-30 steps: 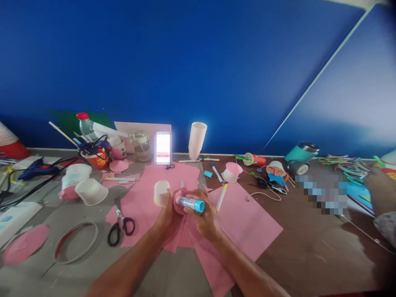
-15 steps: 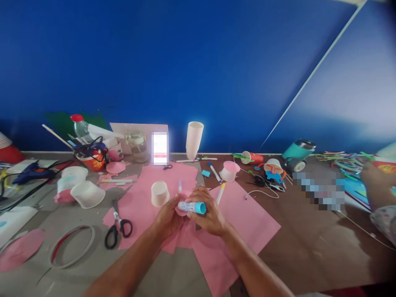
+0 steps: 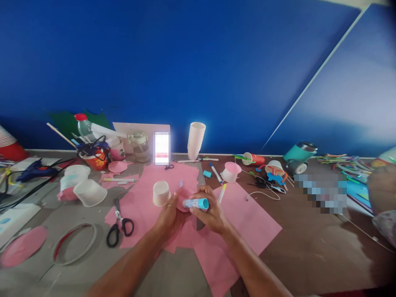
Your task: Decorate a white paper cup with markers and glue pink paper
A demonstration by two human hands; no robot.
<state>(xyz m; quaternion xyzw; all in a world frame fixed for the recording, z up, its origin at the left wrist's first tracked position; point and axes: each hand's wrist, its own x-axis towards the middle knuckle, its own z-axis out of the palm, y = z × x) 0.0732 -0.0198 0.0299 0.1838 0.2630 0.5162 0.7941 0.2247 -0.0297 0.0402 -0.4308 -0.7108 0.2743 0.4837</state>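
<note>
Glue stick [image 3: 196, 203], blue-capped, lies sideways in right hand [image 3: 208, 210], fingers closed around the barrel, cap end pointing right. Its other end touches a small pink paper piece [image 3: 182, 199] gripped by left hand [image 3: 168, 214], fingers curled onto it. Both hands are over the pink paper sheets [image 3: 247, 218], mid tabletop, nearer the front edge than the back.

Around them:
- white paper cup [image 3: 161, 193] standing upside down just left of the left hand, on the pink sheets
- black-handled scissors [image 3: 119, 222] further left, at the sheets' left edge
- marker [image 3: 222, 192] just beyond the right hand
- overturned clear cup [image 3: 90, 192] and a ring-shaped hoop [image 3: 73, 243] toward the left edge
- stack of white cups [image 3: 196, 139] at the back edge against the blue wall [image 3: 198, 62]
- teal tumbler [image 3: 298, 156] on its side, back right
- another person's arm [image 3: 382, 194] at the right edge, well apart from both hands.
</note>
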